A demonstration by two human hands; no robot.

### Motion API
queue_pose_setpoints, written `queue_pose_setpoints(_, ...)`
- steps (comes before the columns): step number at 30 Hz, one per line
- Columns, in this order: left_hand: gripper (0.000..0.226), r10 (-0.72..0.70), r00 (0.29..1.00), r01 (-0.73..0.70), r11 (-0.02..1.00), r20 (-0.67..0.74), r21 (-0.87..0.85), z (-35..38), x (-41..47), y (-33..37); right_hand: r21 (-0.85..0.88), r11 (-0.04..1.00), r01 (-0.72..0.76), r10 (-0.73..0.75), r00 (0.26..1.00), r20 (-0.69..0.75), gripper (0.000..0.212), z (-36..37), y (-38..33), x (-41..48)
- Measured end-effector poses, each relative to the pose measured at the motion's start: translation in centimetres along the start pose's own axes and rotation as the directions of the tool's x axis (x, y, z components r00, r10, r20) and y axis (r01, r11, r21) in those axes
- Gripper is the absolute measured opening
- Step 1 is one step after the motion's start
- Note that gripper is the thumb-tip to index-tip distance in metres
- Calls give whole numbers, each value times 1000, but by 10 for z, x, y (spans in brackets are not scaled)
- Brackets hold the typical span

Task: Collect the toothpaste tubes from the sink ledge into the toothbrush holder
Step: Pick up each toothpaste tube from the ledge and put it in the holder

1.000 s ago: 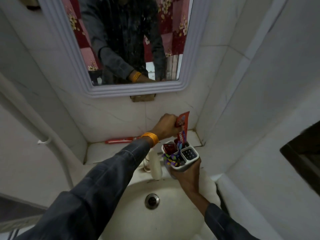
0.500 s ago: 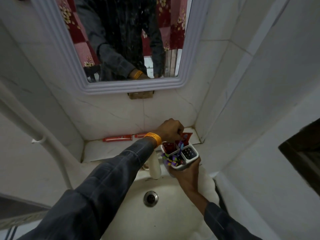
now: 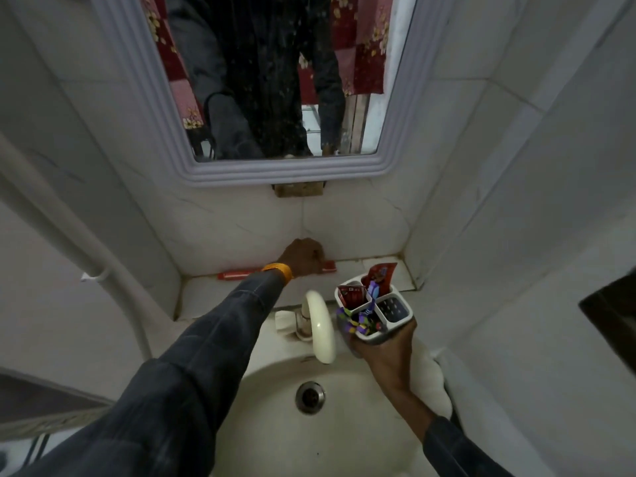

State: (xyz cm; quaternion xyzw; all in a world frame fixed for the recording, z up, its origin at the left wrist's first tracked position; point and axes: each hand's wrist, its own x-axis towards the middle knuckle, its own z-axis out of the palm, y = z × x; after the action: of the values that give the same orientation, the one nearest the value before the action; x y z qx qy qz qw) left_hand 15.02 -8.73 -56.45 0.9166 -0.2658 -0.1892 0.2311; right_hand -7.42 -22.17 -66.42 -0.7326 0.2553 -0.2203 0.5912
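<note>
The left hand (image 3: 304, 256) is closing over a flat red toothpaste tube (image 3: 241, 273) lying on the white tiled sink ledge (image 3: 199, 294) at twelve o'clock. The right hand (image 3: 385, 352) is gripping the white four-compartment plastic toothbrush holder (image 3: 399, 313) at three o'clock; pinching near one end should let the tube drop upright.

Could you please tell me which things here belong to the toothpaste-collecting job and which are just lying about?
Job: red tubes on the ledge; toothbrush holder; red tubes already in the holder; left hand; right hand.
Lying about: tap; mirror; drain; white pipe.

Left hand (image 3: 304, 256) outstretched, curled; right hand (image 3: 385, 352) gripping.
</note>
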Motion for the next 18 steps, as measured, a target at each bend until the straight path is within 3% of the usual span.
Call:
queue_pose_setpoints(3, 24, -91, 995, 98, 983, -51, 157, 18, 5, -36, 26, 1000, 7, -7, 1000, -11, 114, 2, 3, -2)
queue_pose_setpoints(11, 26, -47, 995, 72, 946, -84, 316, 46, 13, -48, 31, 999, 14, -13, 1000, -24, 112, 3, -3, -3)
queue_pose_setpoints(15, 34, -83, 995, 94, 963, -54, 254, 35, 9, -47, 32, 999, 11, -10, 1000, -20, 111, 3, -3, -4)
queue_pose_setpoints(18, 30, -98, 987, 105, 993, -127, 51, 14, -3, -36, 32, 999, 8, -8, 1000, -10, 113, 2, -3, -5)
